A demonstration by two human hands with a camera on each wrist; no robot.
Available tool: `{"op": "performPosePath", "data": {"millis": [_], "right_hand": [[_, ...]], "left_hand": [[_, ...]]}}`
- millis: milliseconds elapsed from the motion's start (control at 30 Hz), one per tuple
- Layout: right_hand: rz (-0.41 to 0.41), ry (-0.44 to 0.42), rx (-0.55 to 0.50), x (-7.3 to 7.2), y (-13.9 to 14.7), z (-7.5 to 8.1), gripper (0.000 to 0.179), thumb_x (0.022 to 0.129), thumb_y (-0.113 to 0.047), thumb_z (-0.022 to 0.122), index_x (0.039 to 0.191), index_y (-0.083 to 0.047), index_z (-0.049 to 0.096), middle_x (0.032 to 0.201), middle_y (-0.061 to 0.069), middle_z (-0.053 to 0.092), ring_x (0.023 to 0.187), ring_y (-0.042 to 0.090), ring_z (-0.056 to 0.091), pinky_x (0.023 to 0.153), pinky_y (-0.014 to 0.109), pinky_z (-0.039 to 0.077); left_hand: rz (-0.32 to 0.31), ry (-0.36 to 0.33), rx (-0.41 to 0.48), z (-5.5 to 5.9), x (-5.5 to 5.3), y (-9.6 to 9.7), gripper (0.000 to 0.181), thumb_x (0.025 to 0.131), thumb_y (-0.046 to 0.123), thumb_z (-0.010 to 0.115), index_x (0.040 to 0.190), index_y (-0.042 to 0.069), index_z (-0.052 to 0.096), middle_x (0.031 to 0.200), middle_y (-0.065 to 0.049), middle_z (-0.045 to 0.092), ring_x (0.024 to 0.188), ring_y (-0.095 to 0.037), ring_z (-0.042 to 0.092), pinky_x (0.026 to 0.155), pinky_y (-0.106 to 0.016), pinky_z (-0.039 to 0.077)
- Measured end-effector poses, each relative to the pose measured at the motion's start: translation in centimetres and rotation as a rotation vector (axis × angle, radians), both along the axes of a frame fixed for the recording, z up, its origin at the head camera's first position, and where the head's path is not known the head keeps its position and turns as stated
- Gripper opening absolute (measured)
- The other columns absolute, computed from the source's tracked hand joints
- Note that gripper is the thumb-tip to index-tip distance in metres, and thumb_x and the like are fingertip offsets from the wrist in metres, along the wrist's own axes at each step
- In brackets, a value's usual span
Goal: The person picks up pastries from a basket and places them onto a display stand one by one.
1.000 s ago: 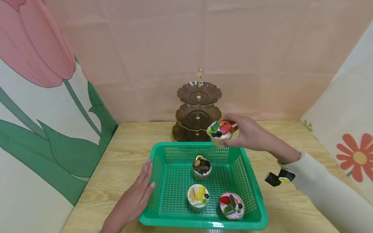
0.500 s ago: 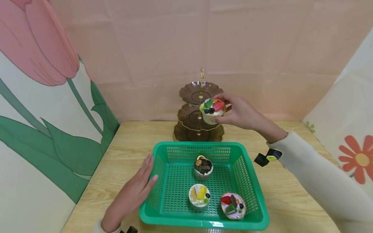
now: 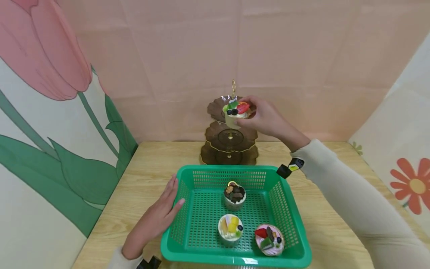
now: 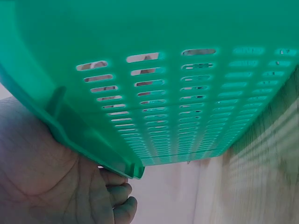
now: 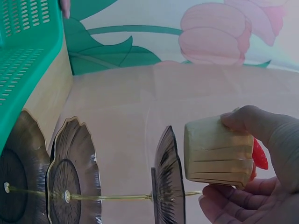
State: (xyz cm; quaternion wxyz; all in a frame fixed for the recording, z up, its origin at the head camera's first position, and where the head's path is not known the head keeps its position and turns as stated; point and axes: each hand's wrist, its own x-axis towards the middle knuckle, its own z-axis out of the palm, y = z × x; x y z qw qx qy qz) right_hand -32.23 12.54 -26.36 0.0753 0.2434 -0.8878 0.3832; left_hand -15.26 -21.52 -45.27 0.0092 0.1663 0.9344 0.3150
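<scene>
My right hand [image 3: 265, 116] grips a cupcake [image 3: 232, 120] topped with strawberry, blueberries and a green leaf. In the right wrist view, thumb and fingers pinch the pale pleated cup [image 5: 217, 151], close to the top plate [image 5: 169, 179] of a three-tier brown cake stand [image 3: 231, 141]. My left hand [image 3: 155, 216] lies with straight fingers along the left rim of a green plastic basket [image 3: 235, 258]; its palm [image 4: 42, 158] is against the rim in the left wrist view. Inside the basket sit a chocolate cupcake [image 3: 234, 195], a yellow-fruit cupcake [image 3: 230, 228] and a pink-cream cupcake [image 3: 269, 240].
The stand, with its gold centre rod and ring handle [image 3: 233, 85], is behind the basket on a wooden table [image 3: 158, 160]. A pink cloth backdrop [image 3: 168, 63] hangs at the back. Flower-printed panels [image 3: 60, 179] border both sides.
My right hand has lifted the strawberry cupcake from over the basket's back rim, up and leftward, to the level of the stand's top plate. The left hand has stayed at the rim.
</scene>
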Motion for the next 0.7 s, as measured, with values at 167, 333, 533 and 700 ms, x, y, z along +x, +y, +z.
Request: {"op": "performPosePath", "data": {"millis": [167, 333, 533, 700], "right_hand": [[-0.030, -0.032, -0.073, -0.9, -0.4, -0.2, 0.062, 0.085, -0.018, 0.083, 0.137, 0.001, 0.055, 0.116, 0.016, 0.066, 0.099, 0.029, 0.065, 0.074, 0.019, 0.051], [-0.059, -0.050, -0.146, -1.3, -1.0, -0.5, 0.079, 0.083, -0.019, 0.085, 0.147, -0.002, 0.042, 0.119, 0.018, 0.065, 0.098, 0.028, 0.064, 0.071, 0.017, 0.051], [-0.116, -0.017, -0.191, -2.2, -1.6, -0.9, 0.092, 0.080, -0.019, 0.088, 0.151, -0.006, 0.031, 0.115, 0.018, 0.063, 0.092, 0.026, 0.063, 0.071, 0.020, 0.050], [-0.143, -0.007, -0.194, -3.1, -1.8, -1.4, 0.095, 0.079, -0.018, 0.088, 0.152, -0.005, 0.029, 0.116, 0.019, 0.063, 0.095, 0.027, 0.063, 0.077, 0.026, 0.051]], "left_hand": [[0.003, -0.007, 0.029, -0.2, -0.1, 0.4, 0.074, 0.109, 0.053, 0.032, 0.164, 0.012, 0.005, 0.169, 0.007, -0.008, 0.155, -0.019, 0.003, 0.119, -0.054, 0.025], [0.009, -0.010, 0.044, -0.5, -0.1, 0.7, 0.075, 0.108, 0.056, 0.030, 0.164, 0.012, 0.005, 0.169, 0.008, -0.008, 0.155, -0.019, 0.003, 0.119, -0.054, 0.024], [0.005, 0.001, 0.053, -0.5, -0.1, 0.9, 0.074, 0.109, 0.055, 0.029, 0.164, 0.012, 0.005, 0.169, 0.007, -0.008, 0.154, -0.018, 0.005, 0.120, -0.052, 0.024], [-0.002, 0.001, 0.066, -0.5, -0.2, 1.1, 0.073, 0.109, 0.054, 0.029, 0.164, 0.013, 0.005, 0.169, 0.008, -0.008, 0.154, -0.017, 0.005, 0.120, -0.051, 0.024]]}}
